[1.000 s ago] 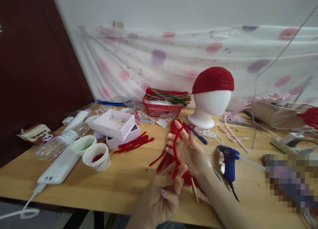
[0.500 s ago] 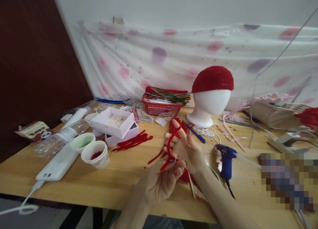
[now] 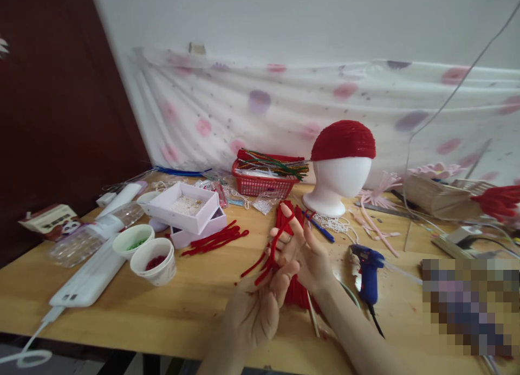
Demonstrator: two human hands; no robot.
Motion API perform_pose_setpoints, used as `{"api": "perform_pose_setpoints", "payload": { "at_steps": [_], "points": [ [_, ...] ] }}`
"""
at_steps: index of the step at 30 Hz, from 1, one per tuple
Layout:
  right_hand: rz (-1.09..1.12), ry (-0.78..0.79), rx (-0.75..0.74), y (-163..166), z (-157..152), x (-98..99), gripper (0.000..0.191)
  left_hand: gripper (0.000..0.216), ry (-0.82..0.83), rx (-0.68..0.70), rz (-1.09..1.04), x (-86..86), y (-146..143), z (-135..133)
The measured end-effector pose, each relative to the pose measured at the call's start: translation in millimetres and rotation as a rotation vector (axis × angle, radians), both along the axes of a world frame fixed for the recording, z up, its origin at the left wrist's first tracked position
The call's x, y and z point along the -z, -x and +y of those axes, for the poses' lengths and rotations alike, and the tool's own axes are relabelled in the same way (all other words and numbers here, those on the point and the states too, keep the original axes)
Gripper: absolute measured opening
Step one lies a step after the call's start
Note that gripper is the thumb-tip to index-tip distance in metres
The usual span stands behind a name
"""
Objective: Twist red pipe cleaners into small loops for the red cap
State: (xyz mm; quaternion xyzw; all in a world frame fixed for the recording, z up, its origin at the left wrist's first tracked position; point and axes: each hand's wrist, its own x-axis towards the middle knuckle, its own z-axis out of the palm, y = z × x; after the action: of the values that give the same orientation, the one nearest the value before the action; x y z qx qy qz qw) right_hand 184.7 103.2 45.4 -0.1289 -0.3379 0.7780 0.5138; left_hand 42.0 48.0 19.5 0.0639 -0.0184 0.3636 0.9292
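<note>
A red pipe cleaner (image 3: 276, 241) runs in a curve between my two hands above the front middle of the table. My right hand (image 3: 309, 256) has its upper end bent over the index fingertip, with the other fingers partly curled. My left hand (image 3: 258, 310), palm turned up, pinches the lower part near the right hand's fingers; the exact grip is partly hidden. Beneath and behind the hands lies a bundle of red pipe cleaners (image 3: 296, 293). More loose red pipe cleaners (image 3: 215, 238) lie to the left.
A white foam head (image 3: 339, 177) wearing a red cap (image 3: 345, 141) stands behind the hands. A blue glue gun (image 3: 368, 272) is at right, a blue pen (image 3: 323, 230) nearer. Bead cups (image 3: 158, 272), a white box (image 3: 207, 215) and a red basket (image 3: 264, 186) sit left and behind.
The view has shifted slightly, so the table things appear a little lower and further left. My left hand has turned a little, its fingers closer together. The pipe cleaner stays between both hands.
</note>
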Motion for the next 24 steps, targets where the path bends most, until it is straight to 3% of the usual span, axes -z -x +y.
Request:
{"api": "perform_pose_setpoints", "payload": {
  "at_steps": [7, 11, 14, 16, 19, 22, 24],
  "points": [
    [-0.006, 0.016, 0.023, -0.6, 0.3, -2.6, 0.064, 0.051, 0.239, 0.008, 0.005, -5.3, -9.5, -6.2],
    [0.009, -0.002, 0.009, -0.3, 0.2, -2.4, 0.066, 0.044, 0.366, -0.021, -0.030, 12.8, -17.0, -4.6],
    [0.032, -0.021, 0.013, 0.1, 0.6, -0.1, 0.062, 0.038, 0.385, -0.134, -0.043, 29.8, -21.0, -0.6],
    [0.035, -0.027, 0.015, 0.1, 1.1, 1.3, 0.060, 0.032, 0.340, -0.182, 0.079, 33.3, -20.6, 2.0],
    [0.028, -0.038, 0.038, -0.3, 0.9, 1.0, 0.055, 0.004, 0.078, -0.230, 0.501, 23.5, -16.7, 4.0],
    [0.011, -0.054, 0.056, -0.7, -0.7, -1.7, 0.053, 0.040, -0.174, -0.284, 0.803, 6.1, -14.1, 5.9],
    [-0.003, -0.072, 0.055, -0.8, -1.7, -3.3, 0.052, 0.048, -0.260, -0.328, 0.901, -3.7, -12.6, 8.7]
  ]
}}
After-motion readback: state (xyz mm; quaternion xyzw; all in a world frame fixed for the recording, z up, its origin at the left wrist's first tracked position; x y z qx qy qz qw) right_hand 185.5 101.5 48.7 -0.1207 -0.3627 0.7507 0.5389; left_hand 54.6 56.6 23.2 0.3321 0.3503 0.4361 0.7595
